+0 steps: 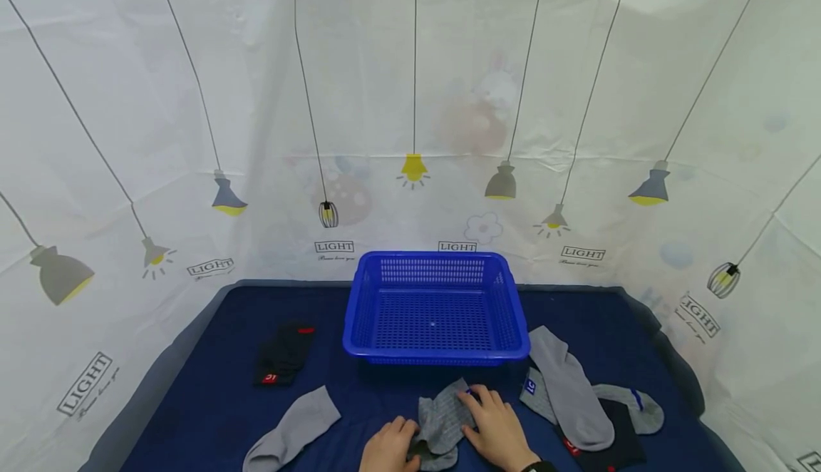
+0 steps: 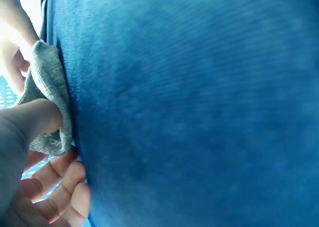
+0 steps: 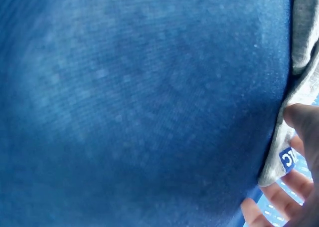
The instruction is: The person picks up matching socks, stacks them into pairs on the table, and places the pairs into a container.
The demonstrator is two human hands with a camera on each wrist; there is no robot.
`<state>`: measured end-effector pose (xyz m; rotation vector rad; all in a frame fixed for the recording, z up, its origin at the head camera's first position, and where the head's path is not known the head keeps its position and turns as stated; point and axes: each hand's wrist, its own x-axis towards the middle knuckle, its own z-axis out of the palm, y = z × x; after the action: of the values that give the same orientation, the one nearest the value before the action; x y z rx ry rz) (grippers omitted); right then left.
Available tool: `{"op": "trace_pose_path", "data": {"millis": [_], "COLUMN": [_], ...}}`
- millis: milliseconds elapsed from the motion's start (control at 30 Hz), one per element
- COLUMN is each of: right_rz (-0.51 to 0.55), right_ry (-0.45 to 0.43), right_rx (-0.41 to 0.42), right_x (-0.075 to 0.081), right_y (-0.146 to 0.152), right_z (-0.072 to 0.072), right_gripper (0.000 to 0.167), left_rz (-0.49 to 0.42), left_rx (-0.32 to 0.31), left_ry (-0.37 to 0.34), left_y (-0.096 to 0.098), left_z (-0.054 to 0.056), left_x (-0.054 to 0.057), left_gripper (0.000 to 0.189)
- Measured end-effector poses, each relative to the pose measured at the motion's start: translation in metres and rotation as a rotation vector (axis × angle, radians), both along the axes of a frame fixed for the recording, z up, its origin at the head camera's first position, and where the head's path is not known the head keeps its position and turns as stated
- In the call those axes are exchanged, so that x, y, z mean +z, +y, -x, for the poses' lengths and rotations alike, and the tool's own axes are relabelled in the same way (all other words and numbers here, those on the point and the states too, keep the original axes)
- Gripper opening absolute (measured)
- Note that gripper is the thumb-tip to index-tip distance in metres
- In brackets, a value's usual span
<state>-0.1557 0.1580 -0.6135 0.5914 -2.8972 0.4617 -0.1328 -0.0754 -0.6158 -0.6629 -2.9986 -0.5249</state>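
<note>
While a pale backdrop [image 1: 359, 65] printed with hanging lamps and the word LIGHT fills the upper part of the head frame, a counter [image 1: 212, 372] covered in dark blue cloth spreads across the lower part. The blue basket [image 1: 436, 355], with perforated floor and walls, rests at the middle of the frame, near the cloth's far edge. At lower right, a long smooth grey sock [image 1: 574, 393] lies slanted over a speckled grey sock [image 1: 646, 411] and a black sock [image 1: 622, 440] with red marks. At lower left, another smooth sock [image 1: 295, 429] lies bent, and above it is a dark sock bundle [image 1: 282, 354] with two red patches. Both hands meet at lower centre: the left hand [image 1: 388, 447] has its grip pinching the ribbed grey sock [image 1: 442, 415] between thumb and fingers, and the right hand [image 1: 495, 426] has its grip pinching the same sock at the other end. That sock sits between the hands, just below the basket in the frame. A black band [image 1: 539, 466] circles the right wrist at the bottom edge. Smallest is the blue label [image 3: 288, 159], lower right in the right wrist frame, beside the fingers.
</note>
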Motion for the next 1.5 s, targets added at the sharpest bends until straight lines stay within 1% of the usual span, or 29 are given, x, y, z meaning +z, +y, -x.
{"op": "trace_pose_path", "data": {"millis": [133,300,467,533,567,667,767,867,967,1067,1167,1200,1233,1300,1367,1500], "right_rz": [0.011,0.035,0.030,0.022,0.020,0.018,0.038,0.062,0.074,0.076,0.076,0.076,0.075,0.075,0.082,0.100], "right_ry": [0.005,0.007,-0.015,-0.029,-0.040,-0.066,-0.074,-0.054,-0.023,-0.013,-0.024,-0.030,-0.035,-0.021,0.007,0.083], "right_rx": [0.009,0.036,0.059,0.059,0.056,0.047,0.024,0.003,-0.011,-0.019,-0.029,-0.036,-0.043,-0.057,-0.064,-0.058], "right_x": [-0.002,-0.003,-0.002,0.000,0.000,0.002,0.004,0.008,0.014,0.020,0.026,0.028,0.030,0.034,0.039,0.047], "right_y": [-0.002,-0.004,-0.006,-0.006,-0.006,-0.006,-0.003,0.000,0.003,0.005,0.005,0.005,0.005,0.003,0.002,-0.002], "right_z": [0.001,0.001,0.001,0.001,0.001,0.001,0.001,0.001,0.001,0.000,0.000,0.000,0.001,0.002,0.003,0.007], "right_gripper": [0.042,0.033,0.027,0.026,0.025,0.023,0.023,0.023,0.022,0.023,0.023,0.023,0.023,0.023,0.023,0.024], "left_rz": [-0.001,0.002,0.008,0.004,0.001,-0.012,-0.034,-0.064,-0.090,-0.109,-0.117,-0.112,-0.111,-0.108,-0.098,-0.086], "left_rx": [0.030,0.045,0.052,0.052,0.055,0.059,0.073,0.088,0.099,0.101,0.097,0.099,0.099,0.103,0.111,0.130], "left_ry": [0.003,-0.032,-0.095,-0.108,-0.101,-0.095,-0.116,-0.153,-0.154,-0.097,-0.048,-0.017,-0.004,0.042,0.122,0.303], "left_y": [0.004,0.007,0.009,0.009,0.009,0.006,0.000,-0.006,-0.012,-0.015,-0.019,-0.020,-0.021,-0.023,-0.024,-0.027], "left_z": [0.000,0.000,0.002,0.003,0.003,0.003,0.006,0.009,0.011,0.012,0.012,0.013,0.014,0.015,0.018,0.027], "left_x": [0.001,0.006,0.009,0.011,0.011,0.014,0.018,0.022,0.025,0.027,0.032,0.034,0.037,0.043,0.050,0.061], "left_gripper": [0.032,0.031,0.029,0.028,0.028,0.026,0.023,0.022,0.022,0.023,0.024,0.025,0.025,0.026,0.028,0.030]}}
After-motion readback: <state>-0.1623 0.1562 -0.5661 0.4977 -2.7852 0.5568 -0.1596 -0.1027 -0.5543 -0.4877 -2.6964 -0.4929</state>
